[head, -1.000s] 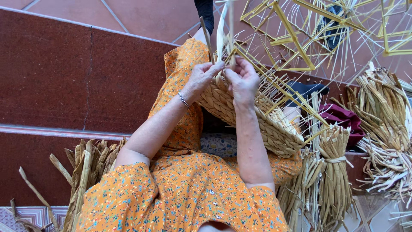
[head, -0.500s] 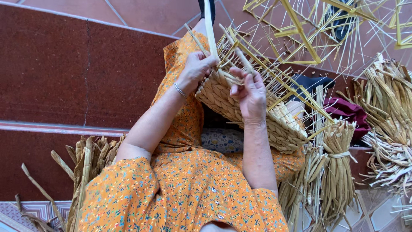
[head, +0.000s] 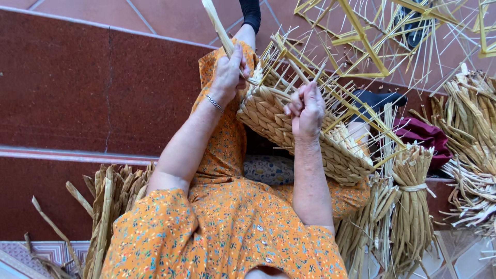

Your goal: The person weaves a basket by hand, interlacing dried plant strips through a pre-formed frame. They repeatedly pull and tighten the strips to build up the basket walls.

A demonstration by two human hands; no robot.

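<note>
Half-woven basket point(head: 305, 137) rests tilted on the lap, on the orange floral dress point(head: 227, 232); bare yellow frame rods stick up from its rim. Left hand point(head: 228, 75) is closed around a flat pale straw strand point(head: 218, 26) rising past the fingers. Right hand point(head: 306, 109) is fisted at the rim, pinching weaving straw. Tied straw bundle point(head: 413, 206) stands just beside the basket.

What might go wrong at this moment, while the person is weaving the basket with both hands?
The left hand pulls a long flat strand upward; pulled too hard, it may snap or loosen the woven wall. The right hand grips among thin upright stakes of the half-woven basket; a bent stake could crack or poke the fingers. The basket rests tilted on the lap, so it might slip toward the tied bundle.
</note>
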